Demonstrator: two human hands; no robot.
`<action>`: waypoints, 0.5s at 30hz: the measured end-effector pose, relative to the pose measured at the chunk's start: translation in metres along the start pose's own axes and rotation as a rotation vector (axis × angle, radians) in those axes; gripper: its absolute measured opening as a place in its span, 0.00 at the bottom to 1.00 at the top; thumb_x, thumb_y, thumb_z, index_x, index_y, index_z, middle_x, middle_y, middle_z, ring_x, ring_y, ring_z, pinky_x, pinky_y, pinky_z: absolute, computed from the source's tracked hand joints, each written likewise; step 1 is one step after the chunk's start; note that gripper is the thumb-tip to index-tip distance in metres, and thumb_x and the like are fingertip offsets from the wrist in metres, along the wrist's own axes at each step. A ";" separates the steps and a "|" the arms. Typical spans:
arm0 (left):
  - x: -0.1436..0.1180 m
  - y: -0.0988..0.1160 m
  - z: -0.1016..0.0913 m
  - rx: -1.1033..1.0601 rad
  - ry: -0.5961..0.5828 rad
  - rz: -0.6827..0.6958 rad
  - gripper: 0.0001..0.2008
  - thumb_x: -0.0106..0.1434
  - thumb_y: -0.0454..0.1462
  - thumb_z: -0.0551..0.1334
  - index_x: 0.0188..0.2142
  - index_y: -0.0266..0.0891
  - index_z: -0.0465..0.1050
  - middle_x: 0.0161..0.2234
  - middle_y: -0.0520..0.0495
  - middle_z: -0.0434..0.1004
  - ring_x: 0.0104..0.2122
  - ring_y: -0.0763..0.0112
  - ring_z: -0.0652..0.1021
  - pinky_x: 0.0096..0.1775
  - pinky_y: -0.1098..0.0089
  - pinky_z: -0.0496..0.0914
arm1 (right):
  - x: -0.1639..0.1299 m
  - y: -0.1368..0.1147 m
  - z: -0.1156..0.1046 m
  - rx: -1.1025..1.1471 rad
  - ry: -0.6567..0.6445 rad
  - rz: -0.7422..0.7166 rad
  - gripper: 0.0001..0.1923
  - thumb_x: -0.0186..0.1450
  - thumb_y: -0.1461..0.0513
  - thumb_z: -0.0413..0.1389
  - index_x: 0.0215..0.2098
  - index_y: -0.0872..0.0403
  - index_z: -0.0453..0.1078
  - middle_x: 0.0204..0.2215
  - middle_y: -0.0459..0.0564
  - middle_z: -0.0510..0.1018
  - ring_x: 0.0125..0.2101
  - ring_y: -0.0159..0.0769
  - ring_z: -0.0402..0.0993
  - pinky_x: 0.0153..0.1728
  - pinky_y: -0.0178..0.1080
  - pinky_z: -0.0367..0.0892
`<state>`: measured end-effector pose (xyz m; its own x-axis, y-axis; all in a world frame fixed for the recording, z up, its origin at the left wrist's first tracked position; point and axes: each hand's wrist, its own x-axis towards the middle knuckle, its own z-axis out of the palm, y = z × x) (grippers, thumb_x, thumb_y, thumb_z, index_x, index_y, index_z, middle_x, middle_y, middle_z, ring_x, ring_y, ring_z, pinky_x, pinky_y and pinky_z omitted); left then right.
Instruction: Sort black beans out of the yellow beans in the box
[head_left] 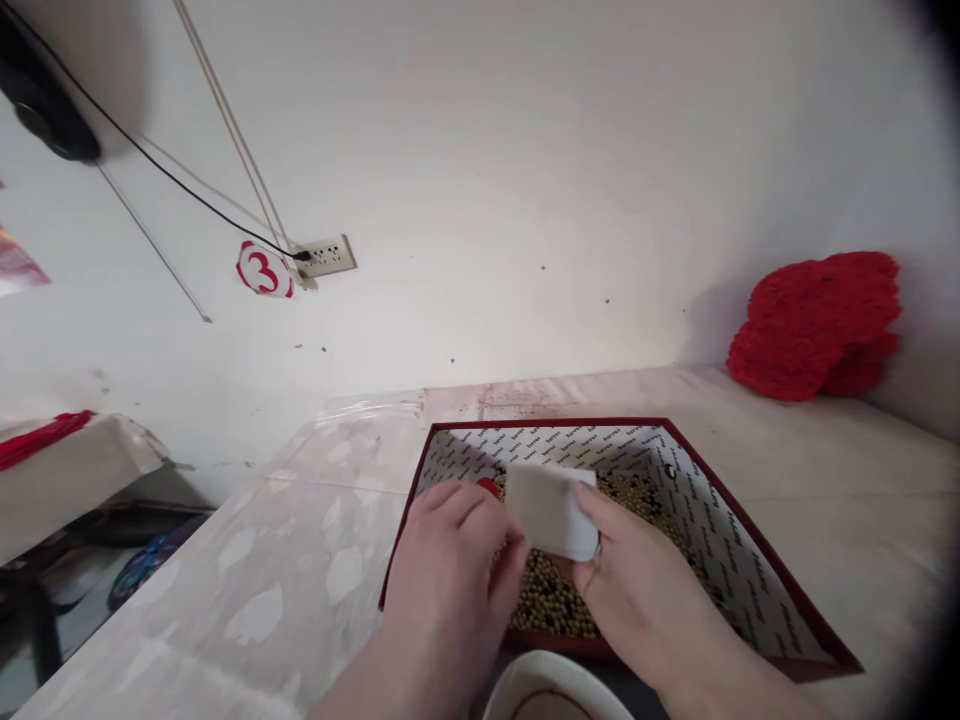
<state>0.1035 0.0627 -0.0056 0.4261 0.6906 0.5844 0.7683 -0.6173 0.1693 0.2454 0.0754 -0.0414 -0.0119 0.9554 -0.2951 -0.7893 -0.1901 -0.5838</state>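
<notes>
We clamp a pale flat block (551,515) between right hand (645,590) thumb and fingers; our left hand (450,550) curls by its left edge, can't tell if gripping. Under our fingers, tan and dark pellets (555,605) in a red-rimmed box (739,560); beyond them, right, a red bundle (817,325).

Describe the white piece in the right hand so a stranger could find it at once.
Find the red-rimmed box on the table. Over the beans in it, the right hand holds the white piece: plain and straight-edged, unlike the printed lining behind it.
</notes>
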 end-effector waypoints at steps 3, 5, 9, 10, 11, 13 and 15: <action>-0.015 0.013 0.011 -0.117 -0.061 0.297 0.08 0.56 0.31 0.61 0.22 0.41 0.66 0.21 0.55 0.70 0.23 0.74 0.69 0.28 0.70 0.63 | 0.007 -0.001 -0.002 0.041 0.229 -0.110 0.05 0.53 0.62 0.61 0.29 0.45 0.73 0.30 0.44 0.79 0.35 0.40 0.73 0.26 0.39 0.66; -0.030 0.021 0.031 -0.013 -0.061 0.431 0.14 0.56 0.33 0.62 0.17 0.41 0.63 0.15 0.56 0.66 0.19 0.75 0.65 0.25 0.70 0.60 | 0.007 -0.002 -0.004 -0.005 0.266 -0.150 0.05 0.52 0.63 0.61 0.25 0.44 0.72 0.27 0.44 0.78 0.32 0.41 0.73 0.24 0.39 0.65; -0.044 0.030 0.054 0.141 -0.035 0.341 0.20 0.50 0.38 0.68 0.11 0.41 0.58 0.10 0.56 0.61 0.18 0.71 0.65 0.24 0.67 0.59 | 0.003 0.000 -0.008 -0.285 0.210 -0.259 0.12 0.46 0.70 0.62 0.22 0.45 0.73 0.16 0.44 0.72 0.25 0.39 0.70 0.21 0.38 0.62; -0.042 0.029 0.050 0.158 -0.081 0.371 0.19 0.48 0.38 0.69 0.12 0.41 0.60 0.11 0.57 0.63 0.19 0.71 0.66 0.24 0.67 0.59 | 0.002 0.000 -0.008 -0.291 0.204 -0.269 0.12 0.46 0.70 0.62 0.22 0.45 0.72 0.15 0.44 0.72 0.24 0.40 0.71 0.21 0.39 0.62; -0.038 0.028 0.042 0.156 -0.140 0.422 0.16 0.47 0.38 0.70 0.13 0.42 0.63 0.13 0.57 0.66 0.19 0.72 0.67 0.24 0.67 0.60 | 0.003 0.001 -0.009 -0.257 0.206 -0.268 0.11 0.47 0.69 0.61 0.22 0.45 0.72 0.16 0.44 0.73 0.25 0.41 0.72 0.21 0.39 0.63; -0.026 0.022 0.021 0.106 -0.243 0.453 0.09 0.49 0.36 0.69 0.19 0.43 0.69 0.18 0.57 0.71 0.21 0.72 0.69 0.25 0.68 0.62 | 0.007 0.002 -0.012 -0.120 0.210 -0.242 0.06 0.51 0.64 0.59 0.23 0.44 0.71 0.22 0.45 0.77 0.28 0.43 0.74 0.22 0.40 0.65; -0.013 0.012 0.001 -0.004 -0.291 0.312 0.04 0.53 0.34 0.65 0.25 0.43 0.72 0.23 0.56 0.74 0.25 0.72 0.72 0.30 0.70 0.65 | 0.012 0.004 -0.015 -0.065 0.146 -0.232 0.04 0.53 0.62 0.58 0.24 0.44 0.70 0.28 0.44 0.80 0.32 0.43 0.75 0.23 0.40 0.69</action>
<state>0.1072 0.0468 -0.0121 0.7555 0.5477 0.3594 0.5795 -0.8147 0.0234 0.2519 0.0826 -0.0587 0.2574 0.9331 -0.2511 -0.7192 0.0114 -0.6947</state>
